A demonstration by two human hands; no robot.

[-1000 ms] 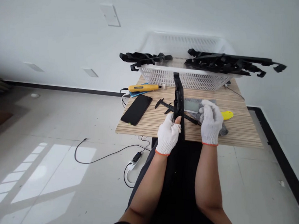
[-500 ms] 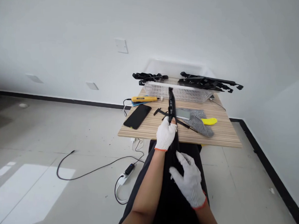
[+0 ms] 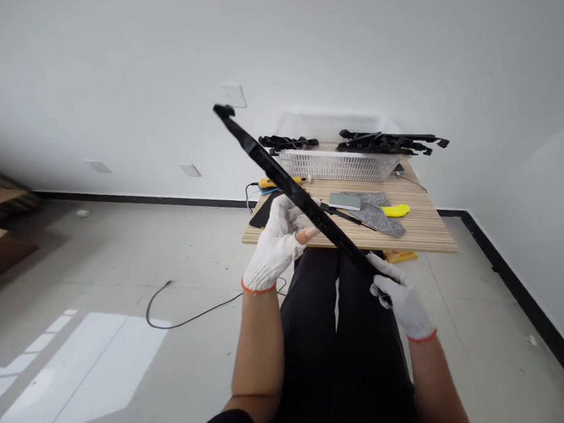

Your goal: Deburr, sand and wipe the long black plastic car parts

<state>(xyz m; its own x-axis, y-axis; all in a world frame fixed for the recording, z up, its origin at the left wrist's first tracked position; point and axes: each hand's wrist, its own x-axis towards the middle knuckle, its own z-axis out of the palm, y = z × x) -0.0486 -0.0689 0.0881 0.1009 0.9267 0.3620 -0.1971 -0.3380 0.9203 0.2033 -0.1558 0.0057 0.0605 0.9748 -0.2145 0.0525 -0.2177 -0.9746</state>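
Note:
A long black plastic strip (image 3: 293, 190) with a hooked end slants across the view, upper left to lower right, above the table's front edge. My left hand (image 3: 274, 243), in a white glove with the thumb tip bare, is closed about the strip's middle, thumb on the near side. At the lower end, my right hand (image 3: 404, 300), also gloved, grips the strip between thumb and fingers. Behind it on the table lie a grey cloth (image 3: 381, 215), a grey-and-white block (image 3: 345, 201), a thin black tool (image 3: 347, 216) and a yellow object (image 3: 395, 210).
A white plastic basket (image 3: 338, 167) stands against the wall, with bundles of black strips (image 3: 383, 142) across it. On the table (image 3: 425, 234), a yellow corded tool (image 3: 269, 183) and a dark phone (image 3: 261, 215) are partly hidden. A black cable (image 3: 198, 312) lies on the floor.
The strip has swung from nearly upright to a slant, its far end now up and left. My left hand moved left, and my right hand moved up and right, closing on the lower end.

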